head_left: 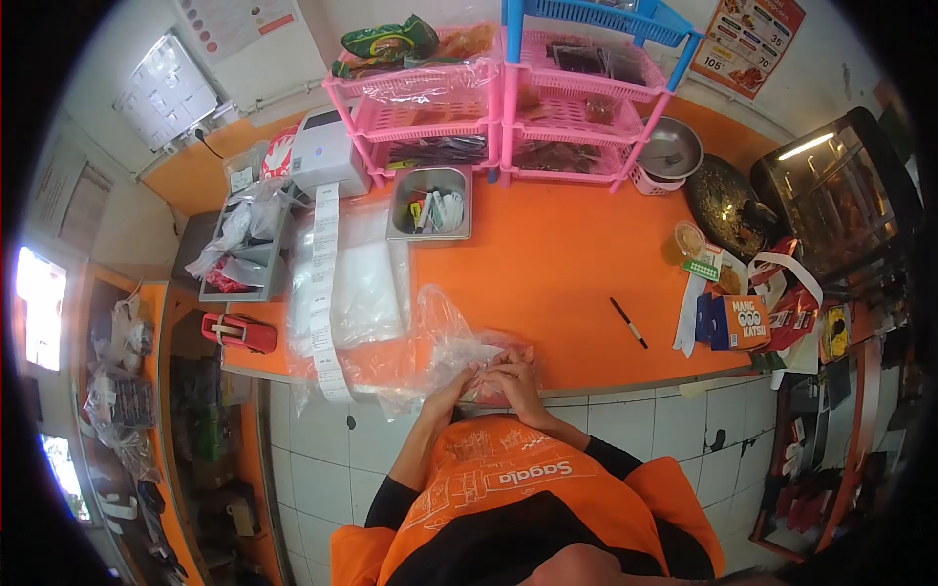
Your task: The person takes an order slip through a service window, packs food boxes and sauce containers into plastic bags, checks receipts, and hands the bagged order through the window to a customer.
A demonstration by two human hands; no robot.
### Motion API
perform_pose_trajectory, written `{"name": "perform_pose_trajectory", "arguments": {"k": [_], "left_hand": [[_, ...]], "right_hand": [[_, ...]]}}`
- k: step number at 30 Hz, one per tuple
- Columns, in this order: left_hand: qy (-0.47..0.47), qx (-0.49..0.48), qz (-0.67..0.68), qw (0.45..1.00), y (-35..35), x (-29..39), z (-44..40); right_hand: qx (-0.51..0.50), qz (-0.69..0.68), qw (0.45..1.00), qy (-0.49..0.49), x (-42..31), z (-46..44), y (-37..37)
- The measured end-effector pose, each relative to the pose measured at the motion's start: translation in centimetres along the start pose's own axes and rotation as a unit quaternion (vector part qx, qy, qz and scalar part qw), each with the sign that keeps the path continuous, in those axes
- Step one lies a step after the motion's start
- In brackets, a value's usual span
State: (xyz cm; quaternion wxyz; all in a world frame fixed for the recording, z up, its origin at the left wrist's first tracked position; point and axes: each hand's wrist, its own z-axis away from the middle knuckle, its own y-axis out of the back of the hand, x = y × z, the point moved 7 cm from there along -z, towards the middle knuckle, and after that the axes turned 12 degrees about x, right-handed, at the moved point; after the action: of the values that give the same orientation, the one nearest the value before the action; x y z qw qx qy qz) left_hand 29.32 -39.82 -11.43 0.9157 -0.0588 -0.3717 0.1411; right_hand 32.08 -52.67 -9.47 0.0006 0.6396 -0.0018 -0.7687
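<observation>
A clear plastic bag (447, 337) with something pinkish-red in it lies at the front edge of the orange table. My left hand (451, 393) grips the bag's near side, fingers closed on the crumpled plastic. Close beside it, my right hand (516, 387) pinches the same bag, its fingertips almost touching those of the left. What exactly is inside the bag I cannot make out. To the left of the hands, a stack of flat clear plastic bags (366, 293) lies under a long printed receipt strip (324, 283).
A label printer (327, 154), grey tray (264, 256) and red stapler-like object (239, 332) stand left. Behind are a metal container (430, 230) of pens and pink racks (420, 115). A pen (628, 322), food boxes (740, 322) and a black pan (725, 200) are at right.
</observation>
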Motion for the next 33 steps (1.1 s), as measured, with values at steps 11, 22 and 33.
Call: {"name": "perform_pose_trajectory", "arguments": {"k": [11, 22, 33], "left_hand": [[-0.256, 0.076, -0.140, 0.954, 0.8, 0.5, -1.1], [-0.464, 0.049, -0.467, 0.751, -0.1, 7.0, 10.4], [-0.650, 0.299, -0.309, 0.627, 20.9, 8.5, 28.4]], "right_hand": [[-0.021, -0.002, 0.994, 0.106, -2.6, -1.0, 1.5], [-0.117, -0.059, 0.991, 0.027, -4.2, -1.8, -0.9], [-0.502, 0.060, 0.858, -0.092, -0.4, 8.9, -23.5]]}}
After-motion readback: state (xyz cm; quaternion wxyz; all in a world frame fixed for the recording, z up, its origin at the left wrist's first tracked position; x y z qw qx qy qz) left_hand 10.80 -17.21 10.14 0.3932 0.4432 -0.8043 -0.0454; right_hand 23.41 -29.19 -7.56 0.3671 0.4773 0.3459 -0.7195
